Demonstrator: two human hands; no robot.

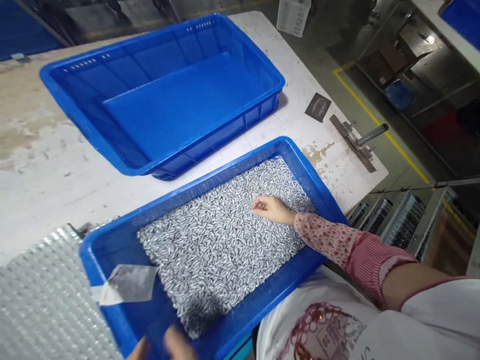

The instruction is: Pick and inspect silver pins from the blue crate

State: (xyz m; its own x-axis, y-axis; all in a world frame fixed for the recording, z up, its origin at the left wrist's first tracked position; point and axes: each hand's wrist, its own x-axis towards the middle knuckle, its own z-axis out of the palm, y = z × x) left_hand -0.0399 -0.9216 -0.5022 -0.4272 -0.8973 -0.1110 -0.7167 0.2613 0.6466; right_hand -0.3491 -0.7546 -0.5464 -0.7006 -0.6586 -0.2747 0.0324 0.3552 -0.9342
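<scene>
Head view: right hand [270,208] loosely curled, fingers resting on small silver metal parts [210,250] filling near blue crate [322,197]. Left hand [165,347] at near rim, blurred, grip unclear. Empty blue crate [67,107] far left on table [41,170].

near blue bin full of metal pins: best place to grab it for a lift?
Probably the raised rim of the near blue bin, on two opposite sides, coming from outside. The metal pins look heavy. Left hand is at the near rim; right hand rests on the pins.

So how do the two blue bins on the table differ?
The near bin holds a layer of small silvery metal parts, with the right hand resting on them; the far bin holds nothing visible. A paper slip lies in the near one only. Both are blue plastic.
</scene>
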